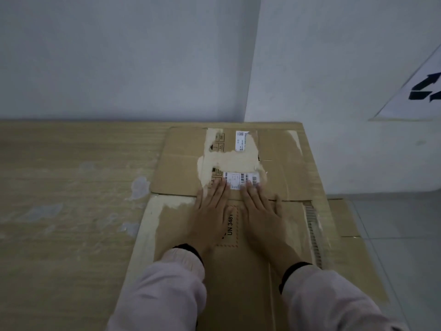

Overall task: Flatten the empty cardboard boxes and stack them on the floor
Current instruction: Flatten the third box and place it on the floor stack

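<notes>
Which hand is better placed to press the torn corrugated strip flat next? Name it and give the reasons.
Right. The right hand lies flat on the flattened box, thumb spread toward the corrugated strip on its right. The left hand lies farther off and would likely have to cross over.

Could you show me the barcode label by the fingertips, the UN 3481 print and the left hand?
barcode label (239, 179): head view, its white middle.
UN 3481 print (230, 225): head view, the black lettering.
left hand (210, 212): head view, back of the hand.
</notes>
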